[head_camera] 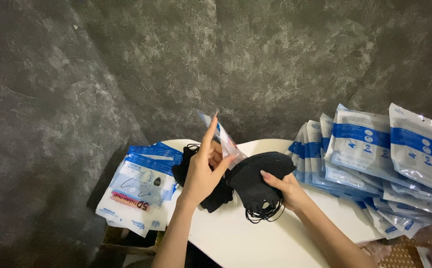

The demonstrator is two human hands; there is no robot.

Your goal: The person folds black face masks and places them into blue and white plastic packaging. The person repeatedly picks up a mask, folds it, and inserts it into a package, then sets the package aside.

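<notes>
My left hand [203, 168] holds up a clear and blue plastic pouch [224, 137] by its mouth, fingers pinching the edge. My right hand [288, 188] grips a stack of black face masks [258, 178], whose top edge meets the pouch's opening. Black ear loops dangle below the stack. Behind my left hand, more black masks [216, 196] lie on the white table [255, 238].
A pile of blue and white empty pouches [144, 186] lies at the table's left edge. Several filled pouches [379, 159] are fanned out across the right side. The grey mottled floor [176, 59] lies beyond the table.
</notes>
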